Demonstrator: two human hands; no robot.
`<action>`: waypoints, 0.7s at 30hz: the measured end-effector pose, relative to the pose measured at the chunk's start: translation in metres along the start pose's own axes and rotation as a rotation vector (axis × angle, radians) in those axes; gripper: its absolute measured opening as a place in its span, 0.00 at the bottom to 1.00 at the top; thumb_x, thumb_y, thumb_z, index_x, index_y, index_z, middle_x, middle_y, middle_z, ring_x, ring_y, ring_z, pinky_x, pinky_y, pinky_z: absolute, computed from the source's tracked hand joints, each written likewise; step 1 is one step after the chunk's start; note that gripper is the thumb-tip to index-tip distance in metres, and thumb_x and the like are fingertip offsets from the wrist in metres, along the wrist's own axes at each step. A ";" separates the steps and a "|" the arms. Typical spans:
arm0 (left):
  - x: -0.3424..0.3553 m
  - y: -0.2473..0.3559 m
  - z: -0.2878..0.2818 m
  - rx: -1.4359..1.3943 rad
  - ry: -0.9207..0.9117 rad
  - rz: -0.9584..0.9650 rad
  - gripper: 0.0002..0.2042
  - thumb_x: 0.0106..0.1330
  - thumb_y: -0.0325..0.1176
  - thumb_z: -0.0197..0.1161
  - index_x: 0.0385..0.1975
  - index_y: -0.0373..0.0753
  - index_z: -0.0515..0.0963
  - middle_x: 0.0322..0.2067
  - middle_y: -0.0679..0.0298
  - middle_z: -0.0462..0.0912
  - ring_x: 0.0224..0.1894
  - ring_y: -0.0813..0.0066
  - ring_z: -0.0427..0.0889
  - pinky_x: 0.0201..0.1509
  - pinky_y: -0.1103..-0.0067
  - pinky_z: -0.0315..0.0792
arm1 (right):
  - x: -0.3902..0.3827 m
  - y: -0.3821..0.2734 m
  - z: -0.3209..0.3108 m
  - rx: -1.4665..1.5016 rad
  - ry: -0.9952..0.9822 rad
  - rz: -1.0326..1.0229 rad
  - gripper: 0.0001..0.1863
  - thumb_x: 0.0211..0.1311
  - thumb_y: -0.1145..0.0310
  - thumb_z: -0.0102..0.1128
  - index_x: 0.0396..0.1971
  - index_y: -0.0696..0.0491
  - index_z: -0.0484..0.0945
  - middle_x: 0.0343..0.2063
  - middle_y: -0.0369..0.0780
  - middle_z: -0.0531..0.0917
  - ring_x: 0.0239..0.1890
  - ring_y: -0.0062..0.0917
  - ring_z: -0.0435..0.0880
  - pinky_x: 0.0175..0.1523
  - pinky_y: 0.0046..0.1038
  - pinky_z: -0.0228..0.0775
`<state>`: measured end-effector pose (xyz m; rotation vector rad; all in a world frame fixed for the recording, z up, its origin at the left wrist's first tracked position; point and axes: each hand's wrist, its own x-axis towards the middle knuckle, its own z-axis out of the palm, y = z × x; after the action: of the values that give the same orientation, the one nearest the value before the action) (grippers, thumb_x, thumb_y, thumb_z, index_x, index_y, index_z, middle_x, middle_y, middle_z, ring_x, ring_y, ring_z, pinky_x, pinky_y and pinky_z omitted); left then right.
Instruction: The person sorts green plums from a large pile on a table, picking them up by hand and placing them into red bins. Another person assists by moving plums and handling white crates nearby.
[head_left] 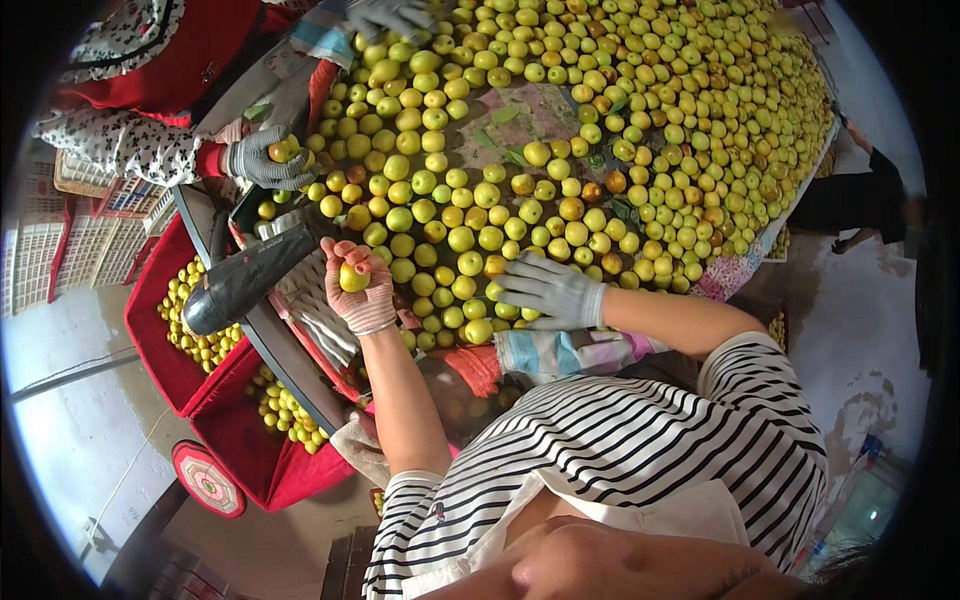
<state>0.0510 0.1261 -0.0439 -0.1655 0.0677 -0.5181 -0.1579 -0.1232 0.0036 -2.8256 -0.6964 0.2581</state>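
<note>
A yellow-green jujube (353, 278) is pinched in the fingers of my left hand (366, 296), which wears a pale glove with pinkish fingers. This hand is raised at the near left edge of the fruit heap, beside a black chute-like part (245, 282). My right hand (552, 290), in a grey glove, lies on the near edge of the heap with its fingers stretched out over the jujubes (470, 262). The fruits are round, mostly yellow-green, and some have brown patches. Whether anything lies under the right palm is hidden.
At the upper left, a co-worker's gloved hand (268, 160) holds a brownish fruit. Their other glove (390, 15) is at the top edge. Red fabric bins (215, 405) with fruit stand below grey rails (290, 370). A person in black (850, 205) stands far right. Crates (95, 245) line the left.
</note>
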 end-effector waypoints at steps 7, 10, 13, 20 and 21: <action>0.001 -0.003 -0.002 -0.002 0.016 0.014 0.14 0.66 0.26 0.57 0.51 0.39 0.76 0.40 0.60 0.79 0.38 0.67 0.78 0.38 0.73 0.75 | -0.015 0.001 0.003 -0.045 0.005 -0.012 0.36 0.53 0.53 0.62 0.65 0.45 0.66 0.67 0.36 0.64 0.70 0.31 0.60 0.75 0.47 0.41; 0.001 -0.002 -0.003 -0.003 0.019 0.003 0.14 0.66 0.26 0.57 0.51 0.39 0.76 0.39 0.60 0.79 0.38 0.67 0.78 0.38 0.73 0.75 | 0.024 -0.009 0.010 -0.048 0.021 -0.068 0.37 0.55 0.51 0.62 0.66 0.45 0.64 0.69 0.36 0.62 0.71 0.31 0.57 0.75 0.47 0.40; 0.001 -0.003 0.000 0.010 0.015 -0.005 0.15 0.66 0.26 0.57 0.52 0.39 0.76 0.39 0.60 0.79 0.38 0.67 0.78 0.38 0.74 0.75 | 0.063 -0.018 0.018 -0.088 0.096 -0.062 0.35 0.56 0.49 0.60 0.64 0.44 0.66 0.69 0.37 0.62 0.71 0.32 0.56 0.75 0.46 0.41; 0.001 0.000 -0.001 0.035 0.002 0.005 0.15 0.66 0.26 0.57 0.52 0.39 0.77 0.41 0.61 0.80 0.38 0.68 0.78 0.39 0.75 0.76 | 0.127 -0.018 0.008 0.094 0.502 0.099 0.22 0.63 0.54 0.56 0.55 0.45 0.73 0.55 0.41 0.74 0.60 0.35 0.72 0.68 0.42 0.58; -0.002 0.003 -0.003 0.035 0.007 0.008 0.15 0.66 0.26 0.56 0.52 0.40 0.76 0.41 0.61 0.80 0.38 0.68 0.78 0.39 0.75 0.76 | 0.120 -0.010 -0.012 0.146 0.497 0.188 0.19 0.63 0.57 0.57 0.52 0.44 0.74 0.52 0.40 0.75 0.55 0.34 0.75 0.63 0.41 0.63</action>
<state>0.0505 0.1288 -0.0472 -0.1289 0.0659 -0.5116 -0.0551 -0.0595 0.0034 -2.6494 -0.2915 -0.3425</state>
